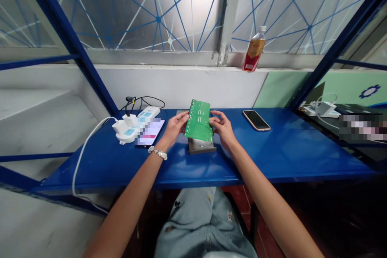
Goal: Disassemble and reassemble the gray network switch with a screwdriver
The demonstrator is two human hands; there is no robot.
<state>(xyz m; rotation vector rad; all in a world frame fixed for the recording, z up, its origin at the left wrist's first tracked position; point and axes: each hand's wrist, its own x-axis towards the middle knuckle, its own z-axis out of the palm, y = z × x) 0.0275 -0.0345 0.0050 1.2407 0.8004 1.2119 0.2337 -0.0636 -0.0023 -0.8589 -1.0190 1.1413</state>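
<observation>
A green circuit board (198, 120) is held tilted above a grey metal case (202, 145) that lies on the blue shelf (272, 157). My left hand (174, 126) grips the board's left edge with its fingers closed on it. A bracelet sits on that wrist. My right hand (222, 126) pinches the board's right edge. The case's far part is hidden behind the board.
A white power strip (137, 123) with plugged adapters and a phone with a lit screen (150, 132) lie left of the board. A dark phone (256, 120) lies to the right. A bottle (254, 49) stands on the window ledge. Blue frame posts slant on both sides.
</observation>
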